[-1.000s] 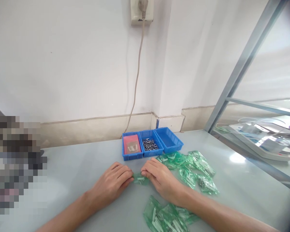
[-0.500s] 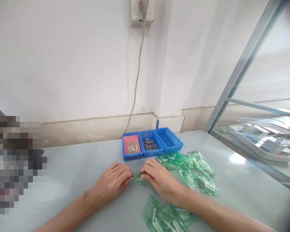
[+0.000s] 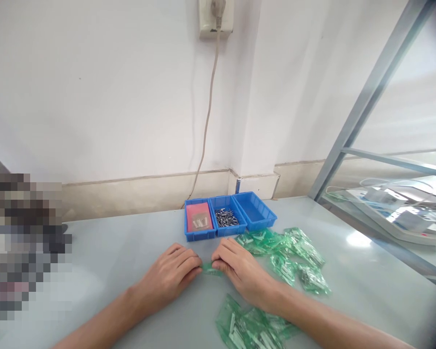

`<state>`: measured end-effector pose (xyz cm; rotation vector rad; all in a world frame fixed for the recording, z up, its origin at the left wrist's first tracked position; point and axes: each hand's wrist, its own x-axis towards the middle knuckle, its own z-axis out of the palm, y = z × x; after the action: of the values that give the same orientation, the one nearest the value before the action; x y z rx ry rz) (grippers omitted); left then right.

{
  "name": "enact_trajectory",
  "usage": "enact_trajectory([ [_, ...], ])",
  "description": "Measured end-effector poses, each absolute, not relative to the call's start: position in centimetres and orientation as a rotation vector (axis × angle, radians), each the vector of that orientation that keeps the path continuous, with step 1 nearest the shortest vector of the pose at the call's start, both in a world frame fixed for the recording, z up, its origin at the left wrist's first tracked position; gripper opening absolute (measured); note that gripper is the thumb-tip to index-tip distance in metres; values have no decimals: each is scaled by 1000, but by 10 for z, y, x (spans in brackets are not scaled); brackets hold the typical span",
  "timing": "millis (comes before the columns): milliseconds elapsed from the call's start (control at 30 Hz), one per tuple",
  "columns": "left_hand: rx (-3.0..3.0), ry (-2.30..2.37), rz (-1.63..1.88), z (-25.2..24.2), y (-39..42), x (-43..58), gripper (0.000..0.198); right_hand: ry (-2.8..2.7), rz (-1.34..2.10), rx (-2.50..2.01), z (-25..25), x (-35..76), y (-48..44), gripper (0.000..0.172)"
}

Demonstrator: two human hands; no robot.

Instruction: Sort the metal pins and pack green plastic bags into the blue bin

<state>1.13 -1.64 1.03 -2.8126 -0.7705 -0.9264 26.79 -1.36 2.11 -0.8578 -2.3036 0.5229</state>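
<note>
Between my two hands a small green plastic bag [image 3: 211,269] is stretched just above the grey table. My left hand [image 3: 178,266] pinches its left end, fingers closed. The right end is pinched by my right hand [image 3: 232,261], thumb against the fingers. What lies inside this bag is mostly hidden. Right of my right hand is a heap of green bags [image 3: 283,247] holding pale and metal pieces. More filled green bags [image 3: 250,327] lie nearer to me, below my right forearm.
Behind my hands stand three blue trays: one with a pink sheet [image 3: 194,212] and a small clear bag, one with screws [image 3: 227,218], and a bare one [image 3: 254,208]. A metal shelf frame [image 3: 349,131] with power strips stands right. A blurred person is at left.
The pinched green bag looks flatter and more stretched between my fingers. Both hands have barely moved; the whole view has shifted slightly.
</note>
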Motion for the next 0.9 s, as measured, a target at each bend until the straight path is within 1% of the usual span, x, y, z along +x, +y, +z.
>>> enact_trajectory([
  [900,-2825,-759,-958,8,-17,10,13,-2344,530,-849,24,270,-18,22],
])
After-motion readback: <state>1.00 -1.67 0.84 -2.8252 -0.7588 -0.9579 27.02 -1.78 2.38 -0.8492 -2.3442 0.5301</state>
